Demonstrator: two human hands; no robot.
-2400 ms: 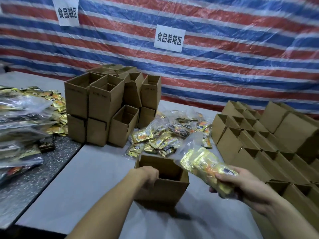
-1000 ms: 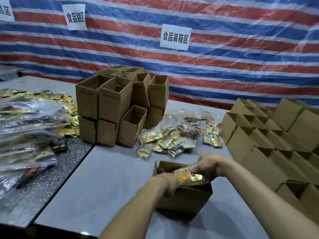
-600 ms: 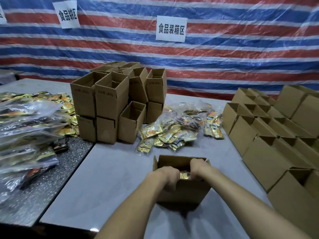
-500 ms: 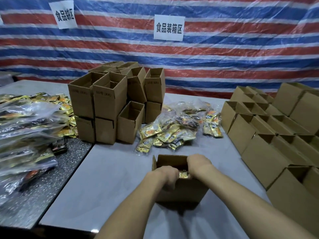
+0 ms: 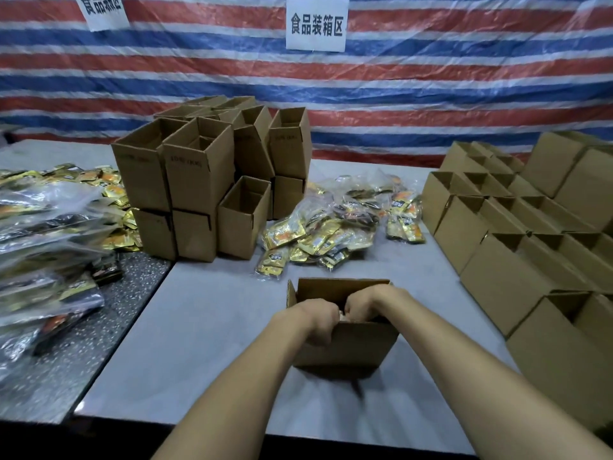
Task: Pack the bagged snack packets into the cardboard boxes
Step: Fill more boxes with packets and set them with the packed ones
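Note:
An open cardboard box stands on the grey table right in front of me. My left hand grips its near rim, fingers curled over the edge. My right hand reaches down into the box's mouth with curled fingers on a bag of snack packets. Only a small yellow sliver of that bag shows between my hands; the rest is hidden inside the box, as are my right fingertips.
More clear bags of yellow packets lie behind the box. Stacked empty boxes stand at the back left, and rows of open boxes line the right side. Filled bags pile on the speckled table to the left.
My right hand carried the bag from the right of the box over its mouth and pushed it down inside. The left hand stayed on the box's near rim.

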